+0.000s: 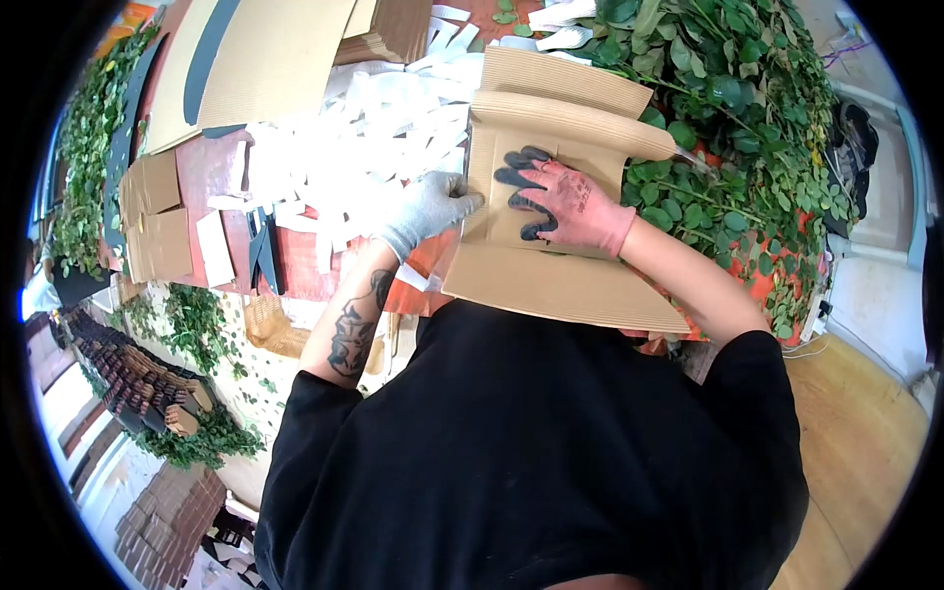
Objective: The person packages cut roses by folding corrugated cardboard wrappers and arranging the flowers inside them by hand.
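Note:
A sheet of corrugated cardboard (pixel 551 275) lies creased in front of me, with flaps at its near and far sides and a rolled fold (pixel 580 123) across its far part. My left hand (pixel 428 209), in a pale grey glove, is closed at the sheet's left edge, the thumb along that edge. Its other fingertips are partly hidden. My right hand (pixel 570 202), in a pink glove with black fingertips, presses on the middle panel with its fingers spread.
White paper strips (pixel 364 128) are heaped left of the cardboard. Scissors (pixel 262 251) with dark handles lie near folded cardboard pieces (pixel 157 216). Leafy green stems (pixel 737 108) cover the right side. Large cardboard sheets (pixel 275 59) and a cardboard stack (pixel 388 29) stand at the back left.

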The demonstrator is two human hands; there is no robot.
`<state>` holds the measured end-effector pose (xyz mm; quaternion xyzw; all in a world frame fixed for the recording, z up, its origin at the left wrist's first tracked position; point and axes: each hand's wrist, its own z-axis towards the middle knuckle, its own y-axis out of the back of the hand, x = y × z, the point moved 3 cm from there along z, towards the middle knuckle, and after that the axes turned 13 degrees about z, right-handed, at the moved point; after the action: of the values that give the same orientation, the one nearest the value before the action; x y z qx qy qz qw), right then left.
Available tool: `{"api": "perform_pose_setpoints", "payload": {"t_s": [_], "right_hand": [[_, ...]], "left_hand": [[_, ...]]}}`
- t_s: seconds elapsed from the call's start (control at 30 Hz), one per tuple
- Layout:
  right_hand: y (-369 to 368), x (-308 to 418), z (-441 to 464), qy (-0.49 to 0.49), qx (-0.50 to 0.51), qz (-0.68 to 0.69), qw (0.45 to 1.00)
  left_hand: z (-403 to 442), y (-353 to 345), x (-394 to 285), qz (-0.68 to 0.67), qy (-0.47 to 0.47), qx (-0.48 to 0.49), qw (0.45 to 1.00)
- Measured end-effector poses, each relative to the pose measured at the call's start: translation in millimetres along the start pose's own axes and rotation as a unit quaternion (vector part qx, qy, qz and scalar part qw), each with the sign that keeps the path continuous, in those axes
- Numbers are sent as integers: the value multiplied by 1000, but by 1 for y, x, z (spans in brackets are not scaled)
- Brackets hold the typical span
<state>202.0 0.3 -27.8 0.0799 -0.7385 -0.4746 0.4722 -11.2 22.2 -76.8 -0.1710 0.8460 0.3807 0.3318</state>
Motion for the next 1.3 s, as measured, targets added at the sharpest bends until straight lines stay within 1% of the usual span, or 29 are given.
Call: {"api": "perform_pose_setpoints", "payload": {"t_s": [0.03,0.07,0.1,0.13,0.2,0.23,0.27,0.33,0.37,0.4,0.5,0.53,0.57,0.6,0.67,0.7,0.73,0.77,0.8,0.83,0.87,0.9,0.93,0.97,1.0,1.07,1.13,1.2,1.3], "right_hand": [[-4,-2,-2,-3,-4,-2,1000],[-8,-5,-2,18,-18,17,1000],[-7,-8,-2,40,-32,33,998],[-4,-7,-1,38,-37,27,998],[1,0,-3,69,-56,34,995],[-2,-3,-5,40,-55,46,997],[-3,-6,-6,38,-60,40,997],[-9,-10,-6,7,-29,59,998],[-12,-14,-5,28,-39,61,997],[-16,-16,-5,29,-39,61,997],[-24,-24,-11,24,-41,65,997],[-25,-25,-12,44,-57,60,996],[-25,-25,-11,67,-70,56,994],[-26,-26,-10,76,-57,57,994],[-22,-24,-7,85,-68,54,993],[-22,-22,-8,89,-65,56,992],[-22,-22,-8,98,-34,59,993],[-22,-24,-7,82,-8,33,996],[-22,-26,-8,63,18,6,998],[-17,-21,-12,51,28,-15,998],[-24,-28,-19,53,64,-15,996],[-30,-41,-30,59,35,-17,998],[-33,-48,-35,65,5,-19,998],[-31,-45,-34,111,-27,-3,993],[-25,-35,-21,115,3,-1,993],[-12,-11,9,83,73,-51,992],[-15,-13,5,57,96,-63,992],[-15,-17,0,39,82,-73,993],[-14,-24,-7,40,98,-78,991]], "left_hand": [[0,0,-1,-8,-7,-7,1000],[0,1,-2,-4,-12,-8,1000],[0,3,-4,23,-2,-1,1000],[-2,4,-6,51,9,7,999],[-5,6,-12,34,-5,4,999],[-5,8,-15,59,6,17,998],[-4,11,-16,82,19,30,996],[4,2,-2,69,20,33,997],[5,0,2,50,10,21,998],[6,-2,6,31,1,10,999],[4,1,2,53,1,15,998],[2,2,-2,49,4,12,999],[-1,3,-7,35,1,12,999],[-5,4,-8,17,-1,9,1000],[-9,2,2,-25,-15,25,999],[-10,-6,14,-110,-5,39,993],[-17,-10,24,-138,7,27,990],[-26,-6,28,-199,-39,-61,977],[-34,-1,33,-256,-82,-148,952],[-41,4,36,-265,-99,-181,942],[-49,12,38,-277,-113,-213,930],[-56,23,39,-222,-80,-195,952],[-61,29,37,-206,-79,-220,950],[-62,29,39,-195,-83,-242,947],[-62,29,43,-180,-85,-264,944],[-64,32,45,-150,-95,-287,942],[-58,24,51,-185,-108,-305,928],[-60,26,52,-178,-142,-332,915],[-60,31,54,-222,-143,-336,904]]}}
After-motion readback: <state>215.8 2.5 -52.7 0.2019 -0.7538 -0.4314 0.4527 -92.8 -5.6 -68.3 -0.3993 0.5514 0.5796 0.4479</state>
